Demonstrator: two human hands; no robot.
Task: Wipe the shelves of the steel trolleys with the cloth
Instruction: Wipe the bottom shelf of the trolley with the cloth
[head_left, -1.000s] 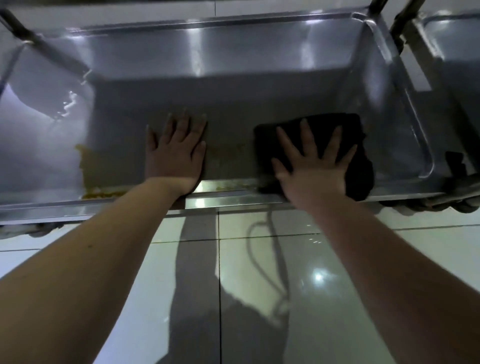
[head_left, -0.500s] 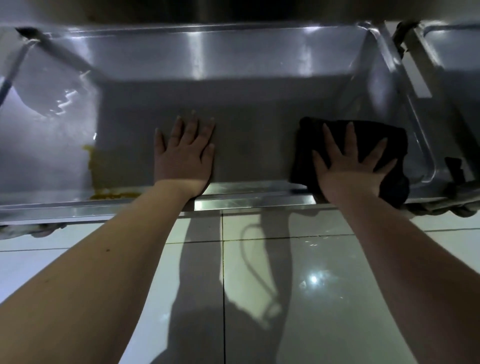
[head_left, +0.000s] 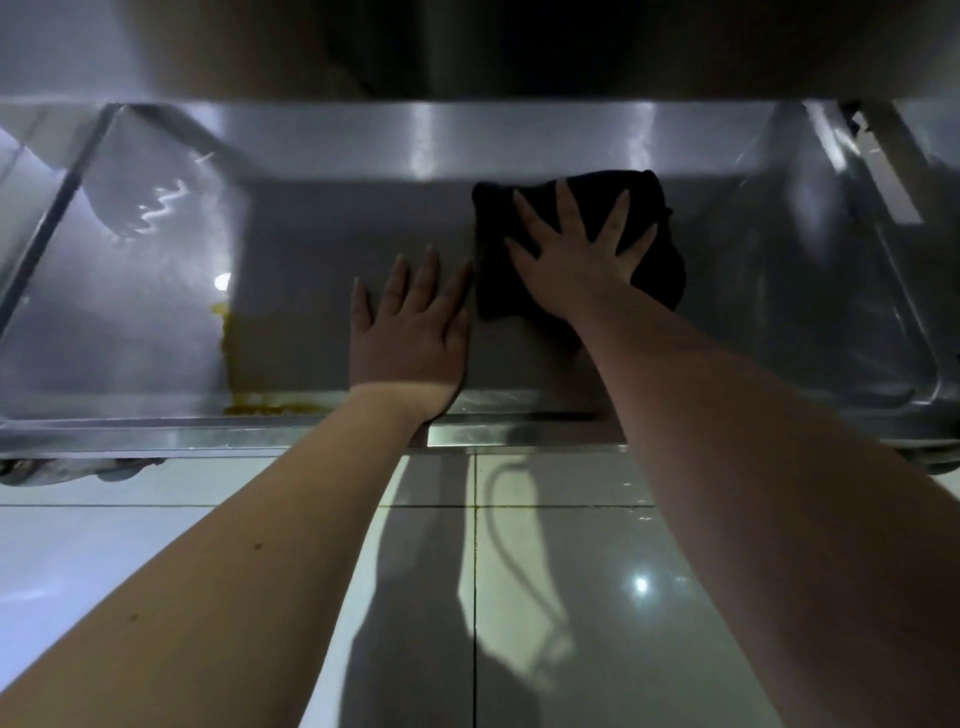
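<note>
Right grip (head_left: 576, 260), fingers spread, presses the cloth (head_left: 662, 275) flat; left grip (head_left: 410, 332) rests open-palmed on the shelf (head_left: 779, 312). Unpinched, the cloth could slide free, missing that yellow stain (head_left: 260, 409).

Glossy pale tiled floor (head_left: 597, 597), reflections

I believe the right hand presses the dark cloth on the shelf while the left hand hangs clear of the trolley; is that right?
Not quite: the head view shows the left hand resting flat on the shelf beside the dark cloth, not hanging clear. The right hand does press the cloth.
</note>
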